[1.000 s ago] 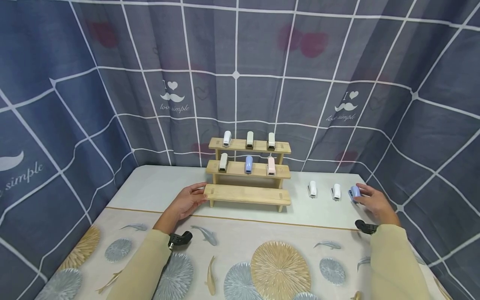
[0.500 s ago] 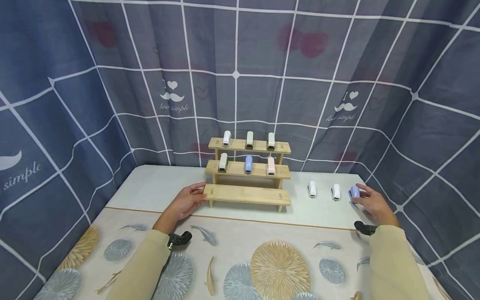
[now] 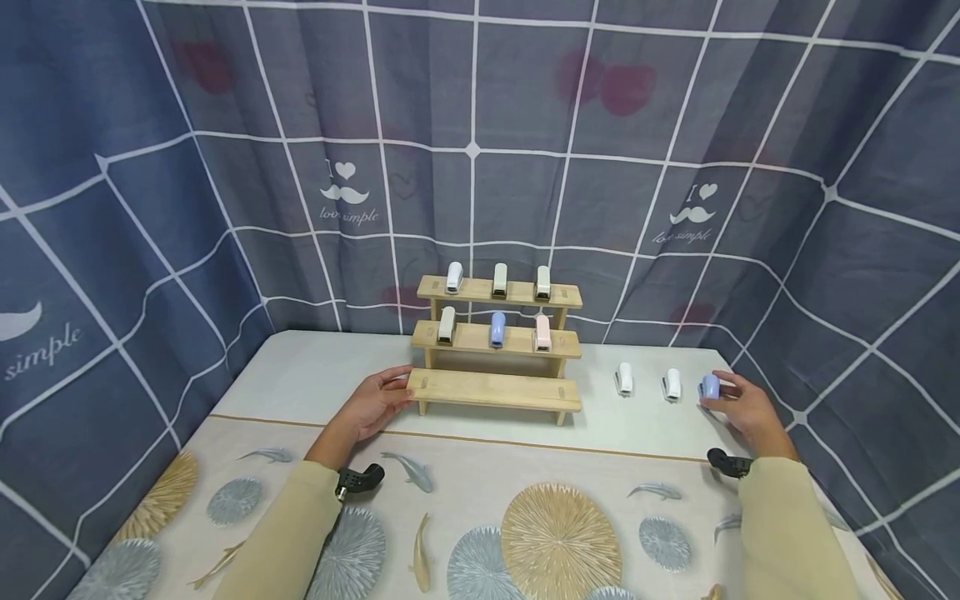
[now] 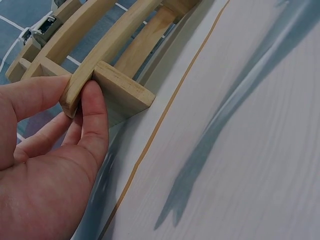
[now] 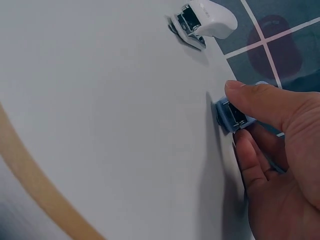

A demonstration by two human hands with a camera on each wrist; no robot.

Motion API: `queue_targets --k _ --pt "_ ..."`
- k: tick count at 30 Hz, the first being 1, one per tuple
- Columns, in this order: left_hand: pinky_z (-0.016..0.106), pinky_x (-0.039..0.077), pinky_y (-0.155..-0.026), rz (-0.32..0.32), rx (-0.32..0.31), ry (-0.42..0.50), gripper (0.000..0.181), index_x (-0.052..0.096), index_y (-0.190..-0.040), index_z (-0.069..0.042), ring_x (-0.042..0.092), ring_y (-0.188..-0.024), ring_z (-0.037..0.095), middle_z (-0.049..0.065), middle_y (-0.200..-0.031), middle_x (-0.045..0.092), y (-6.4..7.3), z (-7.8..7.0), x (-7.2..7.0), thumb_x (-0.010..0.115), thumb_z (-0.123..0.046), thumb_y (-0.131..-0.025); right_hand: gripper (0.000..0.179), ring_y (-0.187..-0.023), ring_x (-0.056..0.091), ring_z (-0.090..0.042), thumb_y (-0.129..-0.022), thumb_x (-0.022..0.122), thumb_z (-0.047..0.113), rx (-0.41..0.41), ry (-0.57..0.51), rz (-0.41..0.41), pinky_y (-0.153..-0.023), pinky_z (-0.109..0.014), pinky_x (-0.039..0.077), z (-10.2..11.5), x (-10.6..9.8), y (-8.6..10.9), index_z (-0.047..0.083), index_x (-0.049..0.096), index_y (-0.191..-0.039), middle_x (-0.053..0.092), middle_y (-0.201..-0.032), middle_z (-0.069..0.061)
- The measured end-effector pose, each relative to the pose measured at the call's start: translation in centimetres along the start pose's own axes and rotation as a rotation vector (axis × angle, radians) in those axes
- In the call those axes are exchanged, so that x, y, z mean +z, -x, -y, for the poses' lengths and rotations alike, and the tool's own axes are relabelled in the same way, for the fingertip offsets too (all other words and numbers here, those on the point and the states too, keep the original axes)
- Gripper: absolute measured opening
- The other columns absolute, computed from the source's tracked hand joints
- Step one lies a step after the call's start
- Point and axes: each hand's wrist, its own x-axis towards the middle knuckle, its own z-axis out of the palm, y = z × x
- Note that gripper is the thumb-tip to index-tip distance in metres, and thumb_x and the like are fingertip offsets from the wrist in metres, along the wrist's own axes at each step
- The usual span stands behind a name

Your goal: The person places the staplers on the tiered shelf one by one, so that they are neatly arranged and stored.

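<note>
A three-tier wooden display stand [image 3: 495, 389] sits on the white table strip. My left hand [image 3: 372, 405] pinches the left end of its lowest shelf; in the left wrist view the thumb lies above the board [image 4: 95, 59] and fingers lie beneath. At the far right, my right hand [image 3: 752, 414] holds a small blue stapler [image 3: 710, 386] between thumb and fingers. In the right wrist view part of this stapler [image 5: 230, 116] is hidden behind the thumb. Left of it stand two white staplers [image 3: 672, 383], apart from each other.
Three pale staplers [image 3: 499, 280] line the top shelf. On the middle shelf are a cream stapler [image 3: 447, 325], a blue one [image 3: 497, 329] and a pink one [image 3: 543, 332]. A dark checked curtain [image 3: 420, 192] encloses the table's back and sides. Patterned cloth [image 3: 420, 533] covers the front.
The blue stapler has turned slightly and now faces straighter forward, with my right hand shifted a little along with it. My left hand and the stand look unmoved.
</note>
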Motion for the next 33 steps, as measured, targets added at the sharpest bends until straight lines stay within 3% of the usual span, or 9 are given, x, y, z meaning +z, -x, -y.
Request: queue_targets --k 7,13,16,19,22,25,27,30,33 --pt "0.019 0.060 -0.083 0.003 0.002 0.006 0.065 0.032 -0.157 0.004 0.068 -0.093 0.009 0.001 -0.110 0.063 0.1 0.3 -0.1 0.056 0.012 -0.096 0.090 -0.136 0.041 -0.052 -0.086 0.081 0.010 -0.008 -0.026 -0.016 -0.098 -0.052 0.049 0.2 0.5 0.5 0.001 0.029 -0.159 0.038 -0.152 -0.037" --pt "0.019 0.060 -0.082 -0.002 0.004 -0.005 0.065 0.032 -0.157 0.004 0.067 -0.093 0.008 0.001 -0.110 0.062 0.2 0.1 -0.2 0.056 0.012 -0.097 0.084 -0.130 0.049 -0.050 -0.085 0.081 0.009 -0.072 -0.011 -0.051 -0.074 -0.015 0.048 0.2 0.8 0.8 -0.002 0.035 -0.155 0.045 -0.144 -0.037" --pt "0.020 0.060 -0.083 -0.006 0.002 -0.014 0.064 0.033 -0.156 0.004 0.067 -0.094 0.008 0.003 -0.112 0.062 0.2 -0.1 -0.2 0.056 0.011 -0.097 0.082 -0.129 0.049 -0.050 -0.086 0.080 0.008 -0.104 -0.015 -0.043 -0.067 -0.007 0.043 0.2 0.8 1.1 -0.003 0.035 -0.153 0.045 -0.143 -0.038" --pt "0.022 0.060 -0.087 -0.011 -0.004 -0.014 0.065 0.034 -0.157 0.003 0.067 -0.095 0.008 0.003 -0.114 0.062 0.2 -0.2 -0.1 0.057 0.011 -0.097 0.083 -0.130 0.048 -0.051 -0.086 0.080 0.008 -0.117 -0.005 -0.018 -0.073 -0.014 0.047 0.3 0.8 1.3 -0.003 0.033 -0.154 0.044 -0.145 -0.039" --pt "0.024 0.060 -0.089 -0.013 -0.009 -0.012 0.065 0.034 -0.157 0.003 0.067 -0.096 0.008 0.003 -0.113 0.061 0.2 -0.3 -0.1 0.058 0.011 -0.097 0.084 -0.132 0.045 -0.053 -0.087 0.079 0.008 -0.118 0.003 0.013 -0.088 -0.033 0.054 0.6 0.7 1.7 -0.003 0.030 -0.155 0.040 -0.148 -0.039" --pt "0.023 0.060 -0.088 -0.009 -0.006 -0.016 0.064 0.033 -0.157 0.003 0.067 -0.095 0.008 0.002 -0.112 0.061 0.2 -0.3 -0.1 0.057 0.011 -0.098 0.087 -0.134 0.042 -0.056 -0.087 0.079 0.010 -0.119 0.019 0.034 -0.099 -0.056 0.050 0.8 0.6 2.1 -0.003 0.028 -0.156 0.036 -0.150 -0.041" --pt "0.022 0.060 -0.087 -0.004 -0.002 -0.020 0.064 0.033 -0.157 0.003 0.067 -0.094 0.008 0.002 -0.111 0.062 0.1 -0.3 -0.1 0.056 0.011 -0.098 0.087 -0.134 0.041 -0.057 -0.088 0.079 0.011 -0.122 0.026 0.042 -0.102 -0.063 0.047 0.9 0.5 2.4 -0.002 0.026 -0.156 0.033 -0.152 -0.041" --pt "0.021 0.060 -0.085 0.006 0.003 -0.021 0.063 0.033 -0.157 0.004 0.067 -0.093 0.008 0.001 -0.110 0.062 0.1 -0.1 0.0 0.055 0.011 -0.098 0.086 -0.133 0.042 -0.058 -0.089 0.078 0.013 -0.136 0.039 0.044 -0.098 -0.055 0.052 1.0 0.5 3.0 -0.002 0.027 -0.156 0.033 -0.151 -0.042" --pt "0.021 0.060 -0.084 0.007 0.001 -0.012 0.064 0.033 -0.156 0.005 0.067 -0.092 0.009 0.002 -0.107 0.061 0.0 0.0 0.1 0.055 0.012 -0.097 0.086 -0.132 0.043 -0.057 -0.088 0.080 0.014 -0.152 0.011 0.049 -0.087 -0.034 0.057 1.1 0.5 3.6 -0.003 0.027 -0.155 0.033 -0.151 -0.042"
